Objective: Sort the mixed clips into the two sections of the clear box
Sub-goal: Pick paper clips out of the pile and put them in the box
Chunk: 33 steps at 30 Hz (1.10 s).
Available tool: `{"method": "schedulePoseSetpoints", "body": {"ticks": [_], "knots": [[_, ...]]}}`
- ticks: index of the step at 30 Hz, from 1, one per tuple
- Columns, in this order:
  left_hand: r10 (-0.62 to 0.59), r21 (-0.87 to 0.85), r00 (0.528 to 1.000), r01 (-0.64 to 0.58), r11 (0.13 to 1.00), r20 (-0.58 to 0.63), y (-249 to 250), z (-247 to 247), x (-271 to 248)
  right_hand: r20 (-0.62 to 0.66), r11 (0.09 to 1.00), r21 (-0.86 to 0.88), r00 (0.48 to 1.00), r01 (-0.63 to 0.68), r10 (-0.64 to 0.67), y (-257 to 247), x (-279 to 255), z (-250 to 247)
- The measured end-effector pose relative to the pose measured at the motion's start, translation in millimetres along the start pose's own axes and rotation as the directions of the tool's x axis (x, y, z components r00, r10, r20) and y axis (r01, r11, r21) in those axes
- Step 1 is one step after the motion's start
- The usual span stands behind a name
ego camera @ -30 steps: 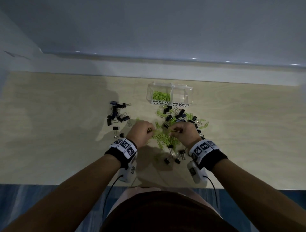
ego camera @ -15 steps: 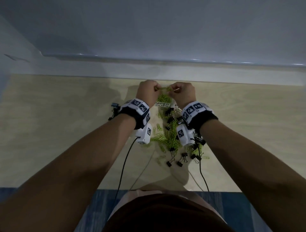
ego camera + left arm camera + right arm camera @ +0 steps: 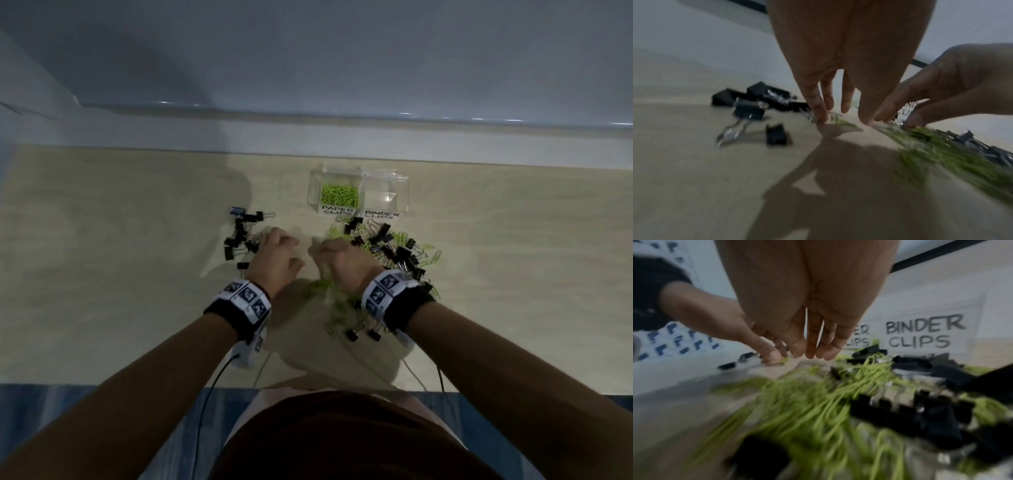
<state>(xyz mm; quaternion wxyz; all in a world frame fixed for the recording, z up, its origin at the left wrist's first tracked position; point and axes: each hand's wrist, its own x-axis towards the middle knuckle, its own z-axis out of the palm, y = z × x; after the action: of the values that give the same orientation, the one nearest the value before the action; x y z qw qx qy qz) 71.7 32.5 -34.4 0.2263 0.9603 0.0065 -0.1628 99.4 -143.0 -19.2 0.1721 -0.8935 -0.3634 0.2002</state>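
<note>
The clear box (image 3: 401, 192) stands at the back of the table. Its left section, labelled PAPER CLIPS, holds green paper clips (image 3: 339, 196); its right section, labelled BINDER CLIPS (image 3: 920, 334), looks empty. A mixed pile (image 3: 394, 251) of green paper clips and black binder clips lies in front of the box. My left hand (image 3: 284, 241) and right hand (image 3: 323, 251) hover side by side at the pile's left edge. The left fingertips (image 3: 821, 116) reach down to the table by a green clip. The right hand (image 3: 809, 353) points its fingers down, holding nothing.
A separate group of black binder clips (image 3: 241, 236) lies just left of my left hand. More binder clips (image 3: 363, 334) sit near my right wrist. Cables trail from both wristbands over the table's front edge (image 3: 137, 383). A wall runs behind the box.
Both hands carried green paper clips from the pile up over the box's left section, then came back down empty to the pile's left edge.
</note>
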Motion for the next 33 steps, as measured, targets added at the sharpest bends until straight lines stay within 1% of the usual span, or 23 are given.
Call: {"method": "schedulePoseSetpoints", "body": {"ticks": [1,3,6,7,9,12,13,14,16,18,21,24,26,29,31,33], "knots": [[0.009,-0.007,1.000,-0.009,1.000,-0.001,-1.2,5.7,-4.9,0.023,0.999,-0.041,1.000,0.021,-0.020,-1.4,-3.2,10.0],[0.038,-0.063,0.999,-0.038,0.997,0.006,1.1,14.4,-14.9,0.054,0.996,-0.071,0.998,0.049,-0.045,-2.5,-12.3,21.0],[0.097,-0.169,0.994,-0.087,0.982,0.054,9.4,22.8,-29.2,0.076,0.995,-0.066,0.994,0.079,-0.074,-3.3,-29.2,18.4],[0.121,-0.187,0.989,-0.104,0.977,0.082,12.8,25.3,-32.4,0.081,0.998,-0.039,0.995,0.058,-0.055,1.3,-34.4,17.9],[0.161,-0.194,0.975,-0.131,0.972,0.151,18.4,29.3,-35.8,0.084,0.999,0.029,0.996,-0.034,0.032,7.8,-46.7,10.0],[0.194,-0.181,0.960,-0.159,0.971,0.201,24.1,34.8,-36.2,-0.088,0.989,0.106,0.989,-0.107,0.116,14.2,-63.3,3.5],[0.193,-0.168,0.961,-0.161,0.973,0.199,26.6,36.7,-35.4,-0.117,0.984,0.109,0.981,-0.142,0.155,15.0,-66.4,3.6],[0.193,-0.152,0.964,-0.166,0.974,0.183,29.8,38.1,-34.6,-0.099,0.975,0.103,0.973,-0.199,0.209,13.0,-68.3,2.1],[0.193,-0.132,0.969,-0.173,0.976,0.154,36.6,38.8,-33.1,0.001,0.949,0.068,0.951,-0.307,0.308,6.9,-68.0,3.3],[0.189,-0.109,0.968,-0.172,0.979,0.166,42.6,37.8,-32.7,0.065,0.933,0.033,0.932,-0.358,0.355,-0.2,-64.0,5.5],[0.194,-0.090,0.967,-0.181,0.979,0.163,48.1,33.8,-31.1,0.088,0.926,0.021,0.924,-0.376,0.373,-10.5,-53.8,8.4],[0.206,-0.034,0.965,-0.203,0.979,0.165,50.4,28.5,-27.6,0.084,0.932,0.020,0.930,-0.361,0.358,-13.8,-46.2,8.2],[0.221,0.001,0.961,-0.224,0.974,0.167,49.0,26.1,-26.5,0.058,0.943,0.044,0.943,-0.330,0.327,-12.3,-45.3,6.0],[0.228,0.031,0.959,-0.237,0.971,0.169,43.0,23.4,-23.8,-0.015,0.955,0.062,0.957,-0.289,0.290,-5.4,-49.9,1.5],[0.201,-0.001,0.965,-0.204,0.979,0.169,39.2,21.2,-20.3,-0.031,0.931,0.145,0.939,-0.335,0.342,2.0,-54.4,-1.2],[0.161,-0.094,0.976,-0.149,0.984,0.147,36.6,19.1,-17.5,-0.031,0.853,0.305,0.891,-0.423,0.453,10.9,-58.2,-2.9]]}}
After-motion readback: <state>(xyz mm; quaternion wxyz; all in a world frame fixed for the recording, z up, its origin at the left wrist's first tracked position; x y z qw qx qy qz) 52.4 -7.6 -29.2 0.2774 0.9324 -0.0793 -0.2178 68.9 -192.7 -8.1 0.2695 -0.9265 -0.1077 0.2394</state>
